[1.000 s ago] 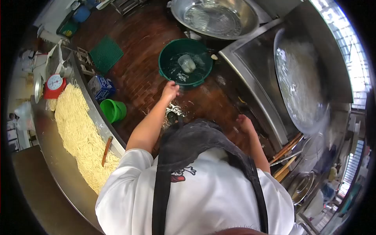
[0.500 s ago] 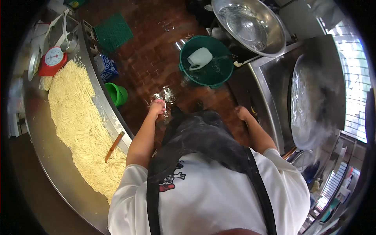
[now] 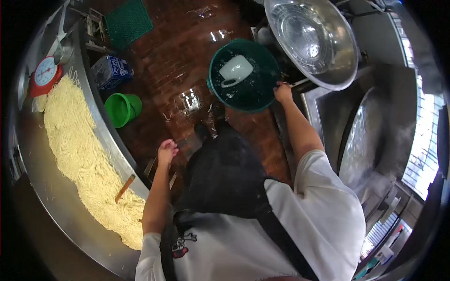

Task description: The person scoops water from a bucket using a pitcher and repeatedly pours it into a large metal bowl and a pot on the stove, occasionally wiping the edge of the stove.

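Note:
My right hand (image 3: 282, 92) is stretched out at the right rim of a dark green tub (image 3: 213, 86). Its fingers are closed at the end of a thin pale handle (image 3: 298, 84) that sticks out beneath a large steel basin (image 3: 349, 77). Inside the tub lies a white plastic jug (image 3: 236, 69) with a looped grip, in some water. My left hand (image 3: 168, 151) hangs over the floor on the other side, fingers loosely curled and apart, holding nothing. A bright green bucket (image 3: 117, 110) stands on the floor ahead of it.
Noodles (image 3: 79, 136) cover the steel counter (image 3: 61, 206) on the left, with a wooden stick (image 3: 125, 188) among them and a red scale (image 3: 46, 75) behind. A steaming wok (image 3: 363, 140) occupies the right side. The tiled floor (image 3: 173, 61) looks wet.
My right hand has moved forward to the tub's rim and the pale handle. My left hand has drawn back and left. My body has turned and stepped nearer to the tub.

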`<state>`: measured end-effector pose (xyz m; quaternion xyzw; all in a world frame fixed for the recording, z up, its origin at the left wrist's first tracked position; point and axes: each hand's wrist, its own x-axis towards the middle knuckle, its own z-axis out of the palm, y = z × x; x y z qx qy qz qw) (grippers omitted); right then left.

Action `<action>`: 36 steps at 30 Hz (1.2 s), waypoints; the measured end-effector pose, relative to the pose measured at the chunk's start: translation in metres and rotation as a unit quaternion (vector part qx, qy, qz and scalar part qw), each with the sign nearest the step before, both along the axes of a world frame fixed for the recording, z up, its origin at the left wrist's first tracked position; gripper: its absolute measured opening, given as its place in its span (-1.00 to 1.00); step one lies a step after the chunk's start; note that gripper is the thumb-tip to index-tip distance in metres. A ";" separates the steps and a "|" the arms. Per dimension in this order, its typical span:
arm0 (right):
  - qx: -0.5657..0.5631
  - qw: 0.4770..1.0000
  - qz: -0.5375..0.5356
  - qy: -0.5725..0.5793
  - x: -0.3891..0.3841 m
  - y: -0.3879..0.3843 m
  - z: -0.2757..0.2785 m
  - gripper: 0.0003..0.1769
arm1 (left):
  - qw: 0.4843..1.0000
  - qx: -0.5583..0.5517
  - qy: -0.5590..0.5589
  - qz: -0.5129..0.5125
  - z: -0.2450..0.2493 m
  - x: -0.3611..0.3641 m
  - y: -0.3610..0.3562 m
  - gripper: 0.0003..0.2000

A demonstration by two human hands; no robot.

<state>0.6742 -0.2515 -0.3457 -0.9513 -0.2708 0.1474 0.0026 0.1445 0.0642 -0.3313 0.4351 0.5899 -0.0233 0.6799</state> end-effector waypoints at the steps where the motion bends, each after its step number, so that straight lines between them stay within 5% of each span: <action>1: -0.021 1.000 0.010 -0.021 0.019 -0.009 -0.025 -0.57 | 0.999 -0.014 0.026 0.030 0.006 -0.001 0.001 -0.76; 5: -0.152 0.986 -0.059 -0.036 0.079 -0.016 -0.068 -0.60 | 0.996 0.005 0.089 0.025 -0.003 -0.001 0.003 -0.72; 8: -0.176 0.984 0.006 0.016 0.118 -0.045 -0.119 -0.65 | 0.996 0.028 0.077 -0.021 -0.028 -0.006 0.005 -0.69; 11: -0.082 0.997 0.012 -0.006 0.116 -0.049 -0.119 -0.70 | 0.997 0.002 0.079 0.003 -0.023 0.023 0.008 -0.71; 22: -0.067 0.994 -0.001 -0.083 0.148 -0.077 -0.203 -0.62 | 0.998 -0.015 0.049 -0.033 -0.008 0.119 0.003 -0.66; 26: -0.094 0.995 -0.020 0.001 0.155 -0.069 -0.192 -0.61 | 0.997 -0.016 0.055 -0.047 -0.007 0.130 0.001 -0.65; 29: 0.005 0.995 -0.075 0.064 0.163 -0.078 -0.207 -0.62 | 0.996 -0.011 0.058 -0.060 -0.006 0.132 0.001 -0.65; 30: 0.069 0.979 -0.147 0.125 0.164 -0.084 -0.215 -0.62 | 0.996 -0.009 0.061 -0.065 -0.005 0.133 0.001 -0.66; 32: 0.268 0.789 -0.410 0.371 0.162 -0.096 -0.231 -0.63 | 0.996 -0.002 0.064 -0.067 -0.005 0.131 0.002 -0.65; 34: 0.175 0.915 -0.270 0.243 0.157 -0.088 -0.210 -0.60 | 0.995 0.004 0.067 -0.069 -0.004 0.130 0.003 -0.65; 36: 0.073 0.986 -0.114 0.101 0.149 -0.071 -0.167 -0.57 | 0.995 0.009 0.070 -0.068 -0.001 0.133 0.006 -0.66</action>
